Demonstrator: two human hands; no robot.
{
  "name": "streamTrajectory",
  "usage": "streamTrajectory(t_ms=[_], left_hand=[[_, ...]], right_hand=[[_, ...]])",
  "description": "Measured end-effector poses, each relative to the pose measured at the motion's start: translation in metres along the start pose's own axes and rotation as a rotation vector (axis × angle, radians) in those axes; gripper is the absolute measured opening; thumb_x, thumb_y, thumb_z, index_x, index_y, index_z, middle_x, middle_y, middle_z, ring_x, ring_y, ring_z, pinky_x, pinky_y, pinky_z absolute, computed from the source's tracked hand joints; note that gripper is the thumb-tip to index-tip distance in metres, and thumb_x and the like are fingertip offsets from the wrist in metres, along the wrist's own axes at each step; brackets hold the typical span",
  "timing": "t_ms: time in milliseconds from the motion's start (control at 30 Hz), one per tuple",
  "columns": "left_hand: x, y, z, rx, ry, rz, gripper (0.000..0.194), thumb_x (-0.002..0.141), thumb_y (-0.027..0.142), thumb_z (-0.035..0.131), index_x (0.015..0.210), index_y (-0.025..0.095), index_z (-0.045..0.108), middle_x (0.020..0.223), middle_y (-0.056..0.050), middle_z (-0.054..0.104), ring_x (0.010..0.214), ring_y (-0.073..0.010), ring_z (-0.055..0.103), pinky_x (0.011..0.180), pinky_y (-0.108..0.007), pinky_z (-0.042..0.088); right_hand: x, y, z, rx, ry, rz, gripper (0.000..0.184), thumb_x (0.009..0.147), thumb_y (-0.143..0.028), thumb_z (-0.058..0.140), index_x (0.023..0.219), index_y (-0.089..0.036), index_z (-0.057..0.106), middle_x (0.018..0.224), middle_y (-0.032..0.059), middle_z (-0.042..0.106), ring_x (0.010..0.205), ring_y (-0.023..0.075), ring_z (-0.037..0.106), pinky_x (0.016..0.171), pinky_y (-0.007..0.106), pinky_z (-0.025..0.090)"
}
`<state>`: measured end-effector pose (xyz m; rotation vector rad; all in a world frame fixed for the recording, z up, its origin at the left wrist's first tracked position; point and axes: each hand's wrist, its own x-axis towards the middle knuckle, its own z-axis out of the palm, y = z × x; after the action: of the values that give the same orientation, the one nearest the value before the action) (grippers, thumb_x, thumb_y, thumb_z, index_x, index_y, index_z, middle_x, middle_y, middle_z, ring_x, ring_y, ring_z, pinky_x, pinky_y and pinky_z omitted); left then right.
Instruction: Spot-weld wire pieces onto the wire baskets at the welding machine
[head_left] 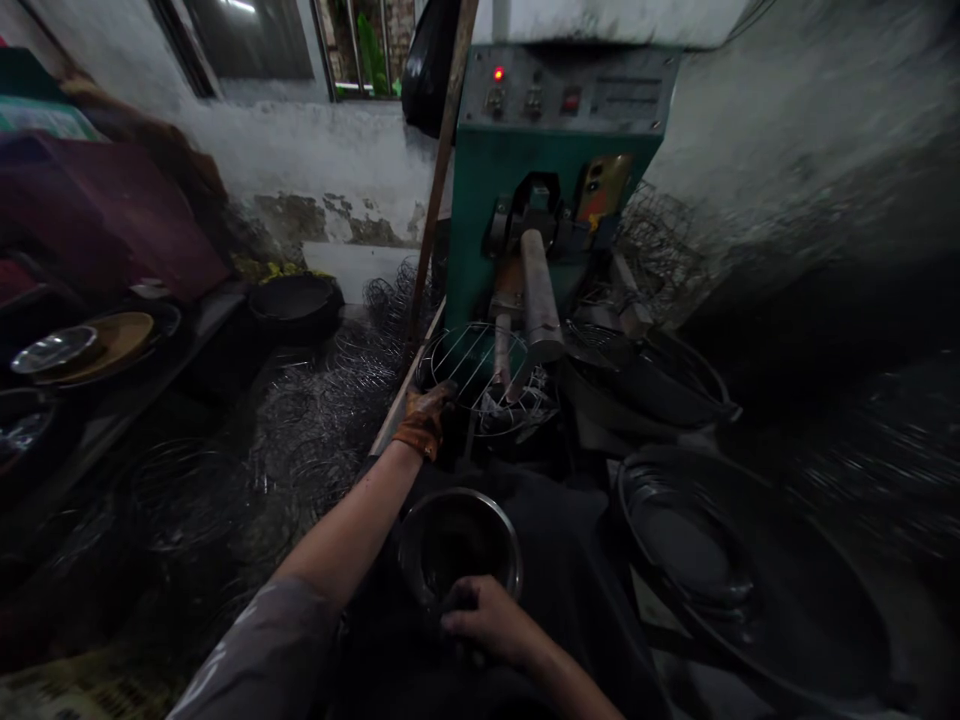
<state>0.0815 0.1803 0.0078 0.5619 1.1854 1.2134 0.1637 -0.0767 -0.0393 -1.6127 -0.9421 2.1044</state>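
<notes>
My left hand (427,415), in an orange-brown work glove, grips the left edge of a round wire rack (469,372) with parallel bars. The rack lies at the lower electrode (502,355) of a green spot welder (484,200), under its thick upper arm (540,290). My right hand (491,615) is bare, its fingers curled closed at the near side of a round metal bowl (514,540) in my lap. Whatever those fingers hold is hidden. The bowl's inside is too dark to make out.
Tangled wire rings (300,430) heap on the left floor. To the right stands a large dark pan (795,580) with stacked rings (690,550) inside. A wooden pole (441,170) leans beside the welder. Dishes (56,350) sit on the left bench.
</notes>
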Motion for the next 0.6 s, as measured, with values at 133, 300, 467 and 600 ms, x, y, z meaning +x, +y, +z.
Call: streamTrajectory(t_ms=[133,300,467,600], left_hand=[[-0.005,0.003,0.000,-0.041,0.012,-0.005,0.059,0.066,0.015,0.085,0.118,0.023,0.058,0.078,0.005,0.064,0.060,-0.0090,0.060,0.061,-0.023,0.050],[-0.009,0.007,-0.004,-0.031,0.030,-0.005,0.054,0.062,0.016,0.087,0.108,0.022,0.059,0.076,0.004,0.063,0.063,-0.0108,0.062,0.060,-0.023,0.049],[-0.020,0.005,-0.008,-0.040,0.012,-0.012,0.058,0.062,0.020,0.090,0.110,0.023,0.059,0.075,0.005,0.063,0.064,-0.0110,0.063,0.062,-0.023,0.051],[-0.028,-0.001,-0.008,-0.028,0.007,-0.041,0.059,0.063,0.024,0.090,0.113,0.023,0.058,0.075,0.004,0.064,0.060,-0.0110,0.061,0.060,-0.024,0.050]], right_hand=[[-0.004,0.010,0.005,-0.055,-0.070,-0.032,0.014,0.051,-0.028,0.075,0.064,-0.027,0.071,0.062,-0.0062,0.066,0.060,0.0176,0.060,0.062,0.029,0.046],[-0.008,0.004,0.006,-0.243,-0.089,-0.087,0.009,0.055,-0.029,0.073,0.063,-0.027,0.071,0.064,-0.0060,0.066,0.074,0.0247,0.068,0.071,0.033,0.050],[-0.015,-0.046,-0.027,0.001,0.211,-0.340,0.024,0.066,-0.045,0.071,0.078,-0.024,0.070,0.071,-0.0001,0.071,0.066,0.0239,0.069,0.061,0.034,0.056],[-0.011,-0.102,-0.068,0.190,0.546,-0.616,0.043,0.064,-0.054,0.081,0.083,-0.017,0.071,0.070,0.0040,0.072,0.063,0.0216,0.070,0.060,0.033,0.061]])
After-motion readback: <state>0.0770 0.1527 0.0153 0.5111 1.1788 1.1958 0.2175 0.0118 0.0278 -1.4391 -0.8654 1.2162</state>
